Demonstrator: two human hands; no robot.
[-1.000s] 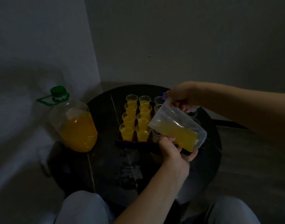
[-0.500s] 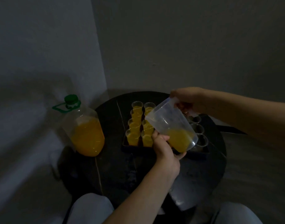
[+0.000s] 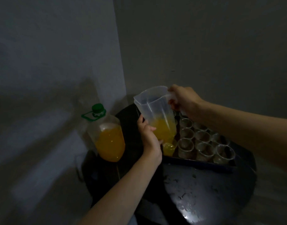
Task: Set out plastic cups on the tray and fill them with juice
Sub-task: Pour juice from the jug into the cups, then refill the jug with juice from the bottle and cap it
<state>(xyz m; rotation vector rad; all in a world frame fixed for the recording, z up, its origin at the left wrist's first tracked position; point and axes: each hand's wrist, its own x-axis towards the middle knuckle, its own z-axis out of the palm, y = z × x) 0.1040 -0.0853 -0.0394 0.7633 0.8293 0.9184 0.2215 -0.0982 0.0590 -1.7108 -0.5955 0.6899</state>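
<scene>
Head view, jug [image 3: 154, 114]: part-full of juice, near upright above the tray [image 3: 196, 162].
Right hand [image 3: 183, 101]: fingers curled round its handle.
Left hand [image 3: 150, 140]: cupping its lower wall.
Empty cups [image 3: 203, 137]: on tray, right of jug.
Pour: I'd tip slowly, spout over one rim.

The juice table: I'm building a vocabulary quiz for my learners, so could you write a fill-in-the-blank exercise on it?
1. The right hand grips the pitcher by its ____.
2. The big bottle left of the tray has a ____ cap.
3. The clear cups on the tray's right side are ____.
Missing words: handle; green; empty.
</scene>
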